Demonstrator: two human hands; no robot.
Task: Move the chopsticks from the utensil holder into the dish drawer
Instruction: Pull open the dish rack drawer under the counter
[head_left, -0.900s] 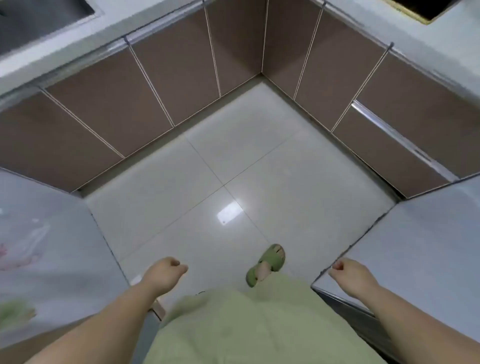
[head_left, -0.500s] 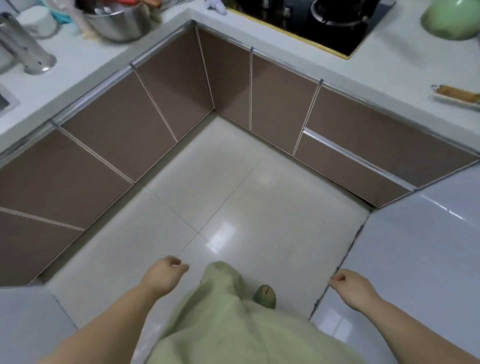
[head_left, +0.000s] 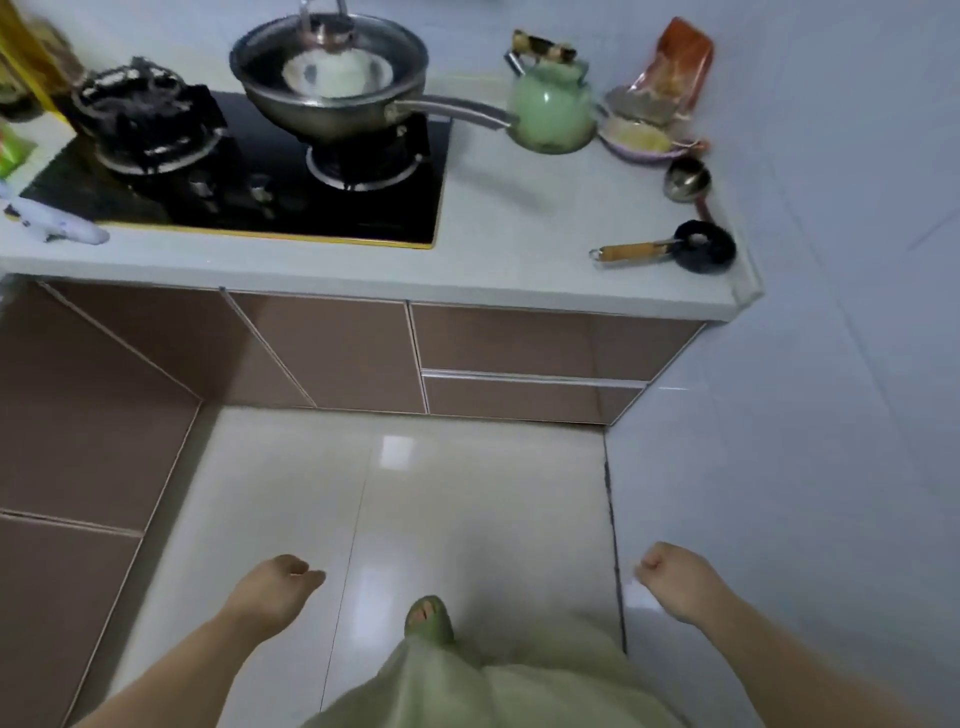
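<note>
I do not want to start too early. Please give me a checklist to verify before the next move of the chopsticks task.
1. Left hand free: ok, loosely curled, holding nothing.
2. Right hand free: ok, curled, holding nothing.
3. Utensil holder and chopsticks located: not ok, neither is in view.
4. Drawer under the counter open: not ok, its front is closed; whether it is the dish drawer, cannot tell.
5. Floor towards the cabinets free: ok, nothing lies on it.
6. Burner under the pan off: cannot tell.
</note>
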